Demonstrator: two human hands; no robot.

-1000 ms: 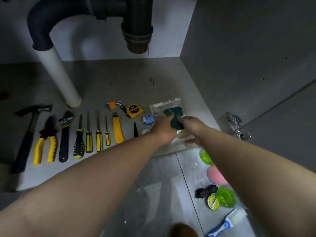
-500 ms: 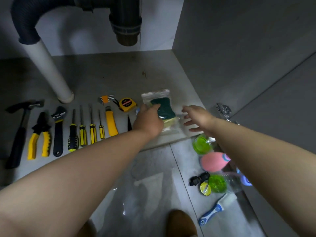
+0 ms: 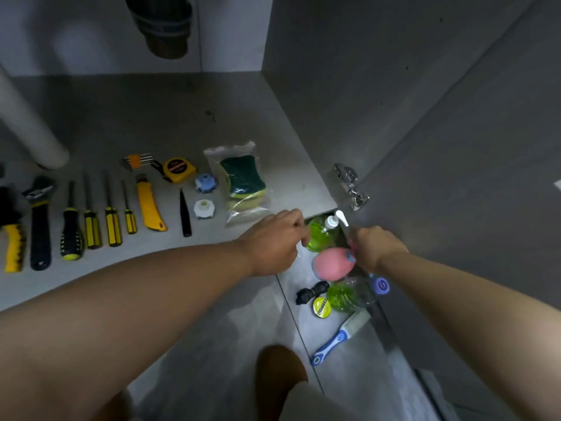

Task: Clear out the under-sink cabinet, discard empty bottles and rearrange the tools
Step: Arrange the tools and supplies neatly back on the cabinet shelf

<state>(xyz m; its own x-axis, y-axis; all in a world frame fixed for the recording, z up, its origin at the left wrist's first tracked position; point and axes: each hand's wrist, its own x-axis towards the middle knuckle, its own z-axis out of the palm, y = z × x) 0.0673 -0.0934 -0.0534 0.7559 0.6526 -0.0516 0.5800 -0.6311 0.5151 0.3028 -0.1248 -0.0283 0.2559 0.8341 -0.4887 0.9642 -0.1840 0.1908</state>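
The left hand [image 3: 273, 241], fingers curled, touches the green clear-plastic pump bottle [image 3: 320, 238]; grip indeterminate. The right hand [image 3: 376, 247] grips the pink rounded bottle [image 3: 331, 264]. Bagged green sponges [image 3: 243, 174] lie behind.

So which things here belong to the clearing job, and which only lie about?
Job: green pump bottle, pink bottle gripped by the right hand, lying green bottle, screwdrivers, utility knife, tape measure, wrench, sponge bag.
Lying about, probably: blue-handled brush, black fitting, door hinge, drain pipe.
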